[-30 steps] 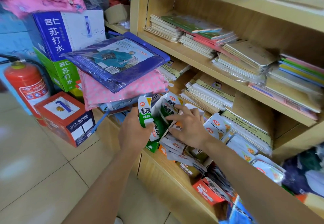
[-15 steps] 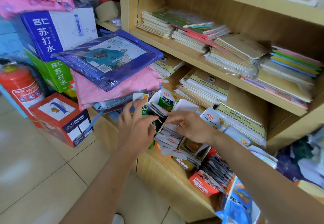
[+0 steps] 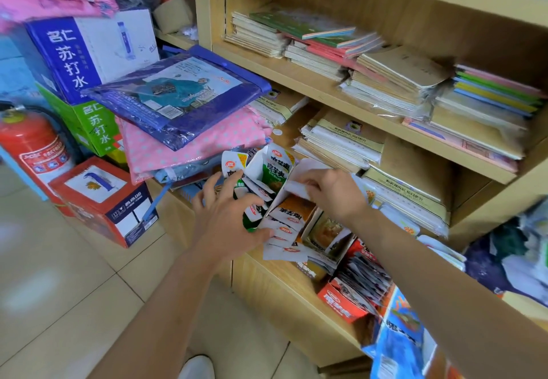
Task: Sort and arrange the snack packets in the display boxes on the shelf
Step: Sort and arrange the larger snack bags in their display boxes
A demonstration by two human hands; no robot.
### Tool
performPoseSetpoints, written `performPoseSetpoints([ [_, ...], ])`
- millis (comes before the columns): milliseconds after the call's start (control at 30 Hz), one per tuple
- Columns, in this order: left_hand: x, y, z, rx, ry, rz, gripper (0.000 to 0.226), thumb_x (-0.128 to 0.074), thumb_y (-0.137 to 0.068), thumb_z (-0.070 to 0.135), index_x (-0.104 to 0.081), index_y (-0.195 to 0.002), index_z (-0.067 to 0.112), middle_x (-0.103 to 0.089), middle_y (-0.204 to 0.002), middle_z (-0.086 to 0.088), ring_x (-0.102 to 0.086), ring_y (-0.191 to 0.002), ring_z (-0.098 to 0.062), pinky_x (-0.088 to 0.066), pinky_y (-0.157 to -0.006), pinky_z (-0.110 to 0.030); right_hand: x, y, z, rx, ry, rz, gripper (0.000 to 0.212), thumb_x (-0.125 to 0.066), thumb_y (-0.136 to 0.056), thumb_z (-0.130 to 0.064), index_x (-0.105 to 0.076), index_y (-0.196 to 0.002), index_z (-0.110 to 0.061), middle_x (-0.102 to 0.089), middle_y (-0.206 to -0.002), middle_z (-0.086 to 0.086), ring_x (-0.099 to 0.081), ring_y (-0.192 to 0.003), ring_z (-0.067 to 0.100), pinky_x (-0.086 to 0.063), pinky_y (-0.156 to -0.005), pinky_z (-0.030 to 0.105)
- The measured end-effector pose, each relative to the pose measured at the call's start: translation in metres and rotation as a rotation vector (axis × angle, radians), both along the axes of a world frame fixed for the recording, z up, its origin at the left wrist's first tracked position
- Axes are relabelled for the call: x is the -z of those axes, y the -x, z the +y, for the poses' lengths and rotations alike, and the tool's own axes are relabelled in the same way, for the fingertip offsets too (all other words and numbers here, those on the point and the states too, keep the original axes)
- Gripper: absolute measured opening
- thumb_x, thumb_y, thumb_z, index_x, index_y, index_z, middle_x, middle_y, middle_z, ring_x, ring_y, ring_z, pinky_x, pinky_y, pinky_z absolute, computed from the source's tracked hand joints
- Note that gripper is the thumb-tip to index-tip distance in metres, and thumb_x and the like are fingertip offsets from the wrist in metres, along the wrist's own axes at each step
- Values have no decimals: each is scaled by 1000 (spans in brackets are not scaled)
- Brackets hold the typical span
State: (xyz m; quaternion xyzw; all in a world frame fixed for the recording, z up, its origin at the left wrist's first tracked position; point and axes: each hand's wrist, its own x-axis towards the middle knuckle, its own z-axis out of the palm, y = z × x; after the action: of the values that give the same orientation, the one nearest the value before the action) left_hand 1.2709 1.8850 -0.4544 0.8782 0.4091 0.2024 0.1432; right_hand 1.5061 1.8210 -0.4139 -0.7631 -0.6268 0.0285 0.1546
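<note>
1. White snack packets (image 3: 284,230) with red logos fan out of an orange display box (image 3: 295,211) at the centre of the frame, on the lowest ledge of a wooden shelf (image 3: 275,289).
2. Just left of it, a green-and-white display box (image 3: 277,171) stands upright, with green packets (image 3: 247,218) at its front.
3. The left hand (image 3: 228,218) reaches in from the lower left with fingers splayed. Its forefinger and thumb lie either side of the green packets. Whether it grips them or only presses on them, I cannot tell.
4. The right hand (image 3: 332,191) comes in from the lower right, fingers curled and pinching a white sheet (image 3: 298,187) above the orange box — a packet or a box flap, unclear which.
5. At lower right, a red display box (image 3: 338,304) holds dark packets (image 3: 364,275) on edge.
6. Stacks of notebooks (image 3: 400,73) fill 2 shelves across the upper right.
7. Left of centre, a purple raincoat pack (image 3: 184,94) lies on a pink dotted pack (image 3: 184,147).
8. At upper left, a blue carton (image 3: 74,52) sits on a green carton (image 3: 95,123).
9. At the left edge, a red fire extinguisher (image 3: 32,144) stands beside a red box (image 3: 100,197) on the tiled floor (image 3: 59,289).
</note>
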Motion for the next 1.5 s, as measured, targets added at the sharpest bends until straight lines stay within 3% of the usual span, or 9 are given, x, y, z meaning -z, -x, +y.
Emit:
performPoseSetpoints([
  [233,-4,-3,-5,-20,42,-16,56,-79,-62,68,-63,-112,46,-21,-161,14,-4,-147,-21,-10,-112,-47,-16,-15,6,182,-111,242,28,-55,-91,1,-77,-93,-16,-68,-79,-9,-61,-70,13,-44,-57,11],
  [300,-5,-3,-7,-24,1,-36,49,-77,-61,67,-65,-104,44,-30,-156,14,-10,-145,-23,-13,-110,-48,-17,-16,6,196,-145,265,30,-53,-91,4,-76,-91,-15,-73,-85,-7,-65,-63,20,-51,-53,20],
  [433,-18,0,-9,24,-98,-192,36,-69,-59,69,-65,-82,41,-46,-131,27,-25,-136,-15,-20,-101,-42,-19,-17,1,199,-220,280,27,-58,-88,5,-76,-93,-14,-73,-85,-2,-71,-77,21,-60,-75,33],
  [600,-23,4,-19,388,62,-52,61,-64,-50,87,-72,-99,51,-54,-118,38,-18,-129,6,-8,-95,-30,-31,-8,-34,103,-189,369,22,-64,-88,3,-77,-97,-12,-74,-96,-2,-66,-86,8,-51,-77,11],
  [733,-17,-4,-19,349,-9,-132,21,-74,-71,61,-75,-88,49,-64,-89,32,-44,-112,1,-15,-86,-34,-36,-3,-89,14,81,426,22,-70,-90,-12,-75,-109,-20,-69,-105,-16,-60,-93,-8,-40,-76,3],
  [933,-22,-30,-29,132,-79,-331,10,-79,-84,28,-76,-94,27,-73,-89,12,-67,-82,-14,-50,-70,-33,-20,17,-134,17,-58,151,15,-62,-79,-43,-73,-85,-34,-67,-92,-27,-64,-98,9,-45,-85,48],
  [1133,-22,-48,-39,14,-76,-427,25,-83,-76,17,-59,-82,17,-57,-81,7,-52,-73,-8,-43,-63,-24,-15,29,-146,85,35,61,47,-59,-67,-73,-71,-100,-42,-60,-112,-27,-41,-118,6,-15,-96,39],
  [1333,-24,-42,-40,116,139,-580,17,-79,-80,0,-69,-89,10,-68,-87,-2,-63,-84,-4,-44,-72,-5,0,38,-132,212,-110,-21,41,-46,-75,-69,-69,-72,-35,-66,-76,-18,-48,-96,12,-20,-91,38],
  [1500,-18,-37,-43,199,97,-575,20,-74,-83,-4,-66,-90,13,-64,-94,1,-66,-89,-13,-58,-80,-27,0,18,-124,372,-262,49,43,-34,-87,-42,-55,-56,-20,-46,-49,-2,-45,-53,27,-40,-75,38],
])
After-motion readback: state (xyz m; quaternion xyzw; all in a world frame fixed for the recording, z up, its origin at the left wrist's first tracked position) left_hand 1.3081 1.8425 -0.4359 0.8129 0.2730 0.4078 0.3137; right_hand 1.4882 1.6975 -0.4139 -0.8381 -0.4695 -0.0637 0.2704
